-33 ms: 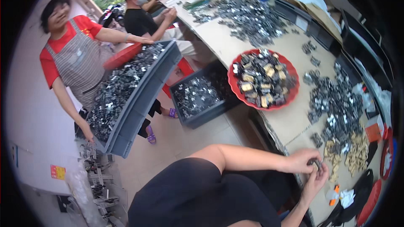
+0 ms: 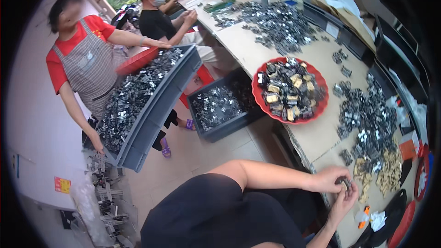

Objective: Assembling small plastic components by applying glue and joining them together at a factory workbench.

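Over the table's near edge, my left hand (image 2: 331, 180) and my right hand (image 2: 345, 196) meet with their fingertips closed on one small dark metal part (image 2: 342, 181). A pale, tan-coloured bit shows at its lower side; the fingers cover the rest, so its exact kind is unclear. Just beyond my hands lies a heap of tan metal pieces (image 2: 389, 172). Farther off, a larger pile of dark metal parts (image 2: 367, 110) adjoins it. Farther left on the table stands a red scalloped bowl (image 2: 327, 93) filled with dark and tan parts.
At the left, a person (image 2: 87, 55) in a striped apron tilts a grey crate (image 2: 158, 112) full of dark parts. Another grey crate (image 2: 220, 131) stands below the table edge. A seated co-worker (image 2: 156, 23) works near more parts (image 2: 280, 23). An orange tool (image 2: 364, 217) lies near my right hand.
The whole view has shifted slightly. My fingers have moved a little around the small part, which both hands still hold.
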The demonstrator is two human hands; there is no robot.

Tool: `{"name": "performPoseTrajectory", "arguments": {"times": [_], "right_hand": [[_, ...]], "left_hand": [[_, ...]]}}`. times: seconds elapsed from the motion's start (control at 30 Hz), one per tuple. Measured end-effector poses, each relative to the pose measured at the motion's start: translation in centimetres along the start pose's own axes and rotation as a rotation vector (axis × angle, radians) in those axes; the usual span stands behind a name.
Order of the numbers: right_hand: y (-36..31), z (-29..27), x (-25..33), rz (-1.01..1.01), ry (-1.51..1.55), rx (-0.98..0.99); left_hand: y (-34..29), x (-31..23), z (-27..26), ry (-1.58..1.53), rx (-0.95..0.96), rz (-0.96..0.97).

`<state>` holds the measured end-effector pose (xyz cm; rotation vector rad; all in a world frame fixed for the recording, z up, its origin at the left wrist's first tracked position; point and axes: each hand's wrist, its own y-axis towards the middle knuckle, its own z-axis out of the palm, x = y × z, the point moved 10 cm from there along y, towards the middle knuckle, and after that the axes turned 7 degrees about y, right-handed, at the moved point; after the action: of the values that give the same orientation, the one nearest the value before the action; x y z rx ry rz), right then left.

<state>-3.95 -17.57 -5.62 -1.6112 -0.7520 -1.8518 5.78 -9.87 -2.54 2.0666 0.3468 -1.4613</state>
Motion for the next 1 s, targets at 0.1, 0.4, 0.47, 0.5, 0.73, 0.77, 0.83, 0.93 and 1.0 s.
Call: {"name": "performPoseTrajectory", "arguments": {"times": [0.1,0.4,0.47,0.5,0.73,0.77,0.83,0.93,1.0], "right_hand": [[0.1,0.4,0.3,-0.029,0.019,-0.025],[-0.2,0.7,0.9,-0.051,-0.023,-0.055],[-0.3,0.6,1.2,-0.073,-0.024,-0.051],[-0.5,0.4,1.0,-0.076,-0.036,-0.048],[-0.4,0.3,-0.1,-0.049,0.064,0.005],[-0.3,0.7,0.1,-0.028,-0.028,0.013],[-0.5,0.4,1.0,-0.09,-0.016,-0.03],[-0.5,0.6,1.3,-0.125,0.014,0.008],[0.0,-0.3,0.9,-0.128,0.056,-0.004]], "left_hand": [[0.2,-0.1,-0.3,0.008,-0.027,0.052],[0.0,-0.5,-0.5,-0.011,-0.001,0.035],[-0.1,-0.7,-0.3,-0.014,-0.006,0.052],[-0.5,-0.6,-0.3,-0.013,-0.009,0.046],[-0.3,-0.9,-0.5,0.067,0.033,0.02],[-0.5,0.5,-0.2,-0.008,-0.005,0.012],[-0.3,0.7,0.6,-0.05,0.126,-0.135],[-0.7,1.2,1.4,-0.2,0.076,-0.07],[-0.1,1.3,2.1,-0.178,0.104,-0.093]]}}
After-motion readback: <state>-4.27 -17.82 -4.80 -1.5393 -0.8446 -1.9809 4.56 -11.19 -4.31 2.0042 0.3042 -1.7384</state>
